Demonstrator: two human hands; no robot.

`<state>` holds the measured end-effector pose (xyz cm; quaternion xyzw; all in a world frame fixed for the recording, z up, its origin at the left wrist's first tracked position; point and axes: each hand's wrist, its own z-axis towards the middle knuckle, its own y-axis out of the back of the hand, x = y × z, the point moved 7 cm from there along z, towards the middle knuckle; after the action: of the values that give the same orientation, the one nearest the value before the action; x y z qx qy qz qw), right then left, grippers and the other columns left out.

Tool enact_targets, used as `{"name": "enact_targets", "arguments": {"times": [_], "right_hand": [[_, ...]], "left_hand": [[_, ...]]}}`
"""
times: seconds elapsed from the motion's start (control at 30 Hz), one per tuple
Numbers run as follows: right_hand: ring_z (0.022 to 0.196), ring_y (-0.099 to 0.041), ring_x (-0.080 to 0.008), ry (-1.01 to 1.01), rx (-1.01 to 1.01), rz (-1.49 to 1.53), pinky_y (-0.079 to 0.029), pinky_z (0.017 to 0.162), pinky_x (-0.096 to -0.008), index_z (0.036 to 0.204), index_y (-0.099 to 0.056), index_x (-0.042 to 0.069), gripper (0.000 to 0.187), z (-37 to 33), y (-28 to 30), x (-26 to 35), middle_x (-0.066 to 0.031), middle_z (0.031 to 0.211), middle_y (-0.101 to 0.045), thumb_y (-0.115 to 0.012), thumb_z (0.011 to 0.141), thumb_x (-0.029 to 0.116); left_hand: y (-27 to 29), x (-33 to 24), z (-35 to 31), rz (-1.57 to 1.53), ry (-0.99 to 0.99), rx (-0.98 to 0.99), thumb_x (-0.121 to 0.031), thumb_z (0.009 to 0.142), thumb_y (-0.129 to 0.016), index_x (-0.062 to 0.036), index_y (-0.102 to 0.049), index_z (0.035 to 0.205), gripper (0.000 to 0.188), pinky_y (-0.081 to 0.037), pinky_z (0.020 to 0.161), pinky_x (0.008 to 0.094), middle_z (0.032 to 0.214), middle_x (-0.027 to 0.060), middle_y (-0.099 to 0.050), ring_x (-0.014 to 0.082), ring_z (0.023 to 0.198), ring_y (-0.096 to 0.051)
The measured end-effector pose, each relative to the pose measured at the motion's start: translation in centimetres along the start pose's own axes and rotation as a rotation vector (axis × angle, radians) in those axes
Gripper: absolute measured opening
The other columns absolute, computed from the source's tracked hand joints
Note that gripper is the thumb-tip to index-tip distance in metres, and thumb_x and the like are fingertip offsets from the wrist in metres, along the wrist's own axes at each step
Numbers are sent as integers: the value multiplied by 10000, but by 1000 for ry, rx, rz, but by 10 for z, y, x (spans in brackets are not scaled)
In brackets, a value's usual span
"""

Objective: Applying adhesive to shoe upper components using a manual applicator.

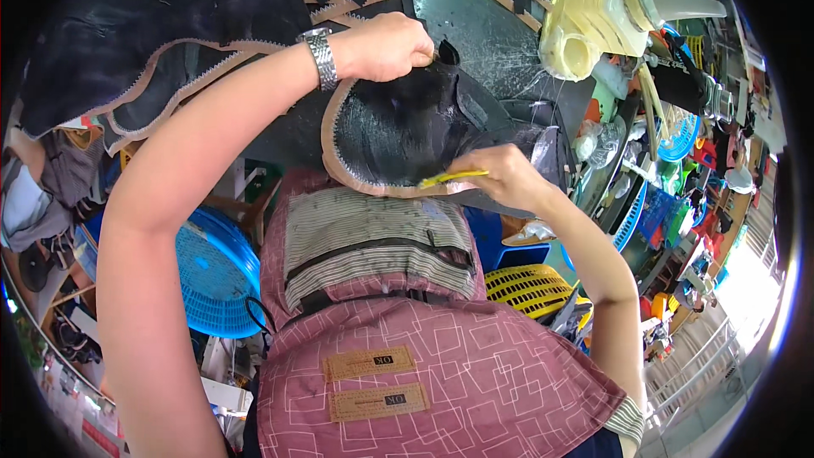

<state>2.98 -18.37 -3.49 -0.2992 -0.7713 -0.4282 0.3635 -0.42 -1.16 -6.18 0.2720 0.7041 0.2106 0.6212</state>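
A black leather-like piece (390, 131) with a curved tan edge and zigzag stitching lies on the dark work surface in front of me. It looks like a shoe upper. At its far edge my left hand (386, 47), wearing a metal watch, is closed, the fingertips pinching the material. My right hand (506, 176) grips a slim yellow tool (454, 177), like a small brush. The tool's tip rests at the near tan edge of the piece. My right fingers partly cover its other end.
More black tan-edged pieces (220, 8) are heaped at the far left. A pale yellow plastic jug (593, 17) lies at the far right, with whitish strands on the work surface (483, 21) beside it. Below stand a blue basket (216, 276) and a yellow basket (526, 288). Cluttered shelving fills the right.
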Motion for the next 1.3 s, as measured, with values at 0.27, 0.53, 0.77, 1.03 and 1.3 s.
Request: {"name": "enact_targets", "arguments": {"times": [0.27,0.53,0.77,1.03,1.3], "right_hand": [[828,-672,-274,-111,-199,119,-526,745,-343,999,-649,11,192,-54,-3,-22,-149,934,-677,-589,833,88],[732,-650,-185,-200,-889,803,-534,669,-293,992,-608,-57,190,-108,39,-5,-142,878,-665,-595,862,81],[769,-639,-307,419,-653,-232,-533,697,-363,1033,-618,32,358,40,39,61,-113,928,-655,-616,681,-33],[691,-642,-293,41,-365,55,-523,645,-337,949,-645,-8,163,10,2,17,-150,807,-648,-578,833,86],[582,-626,-192,191,-724,1179,-527,555,-275,953,-593,-4,280,-115,74,-7,-150,856,-642,-678,840,238]], "left_hand": [[7,-34,-14,204,-17,-11,-68,711,-532,-40,-575,717,52,-481,636,434,723,176,-585,352,713,-602],[70,-82,-60,255,26,-324,-124,823,-545,-73,-618,843,91,-506,633,390,772,116,-628,305,716,-633],[40,-16,-14,127,9,-135,-199,879,-567,-50,-647,931,176,-498,700,407,843,185,-638,361,801,-622],[46,-36,-10,220,-4,-120,-157,847,-565,-74,-648,874,121,-496,661,425,789,162,-645,355,752,-626],[191,-127,-142,565,83,-591,-95,791,-578,-76,-656,933,163,-524,621,353,871,105,-669,290,745,-657]]}}
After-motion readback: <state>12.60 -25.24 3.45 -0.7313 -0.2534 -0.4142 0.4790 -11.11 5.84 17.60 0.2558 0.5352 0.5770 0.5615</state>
